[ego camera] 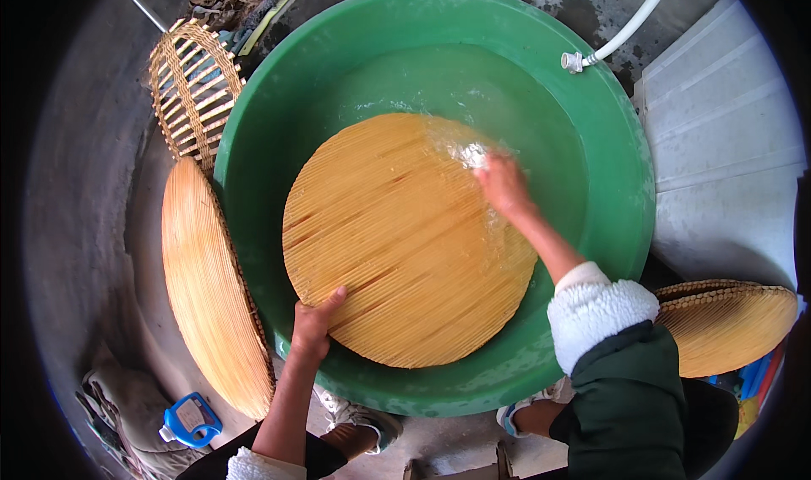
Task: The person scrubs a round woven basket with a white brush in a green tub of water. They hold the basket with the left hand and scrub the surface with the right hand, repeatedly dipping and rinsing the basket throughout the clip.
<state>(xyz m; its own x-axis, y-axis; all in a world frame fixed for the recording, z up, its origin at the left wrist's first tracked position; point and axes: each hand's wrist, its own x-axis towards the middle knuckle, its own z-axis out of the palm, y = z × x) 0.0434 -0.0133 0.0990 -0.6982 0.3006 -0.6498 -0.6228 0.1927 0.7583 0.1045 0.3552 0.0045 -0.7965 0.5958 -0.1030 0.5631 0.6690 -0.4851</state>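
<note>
A round mat of thin, pale straw-like stalks [405,239] lies tilted in a large green plastic tub [253,227], its far right part wet. My left hand [313,322] grips its near left edge, thumb on top and fingers hidden beneath. Over the mat's far right part is my right hand [505,185], blurred, with a bright splash or shiny material at its fingertips. Whether it holds something I cannot tell. Cloudy water [469,75] covers the tub's bottom.
A white hose [627,33] hangs over the rim. Another round mat [212,290] and a woven slatted rack [193,90] lean at left. More mats [728,328] stand at right below a pale panel [722,151]. A blue bottle [192,420] sits at lower left.
</note>
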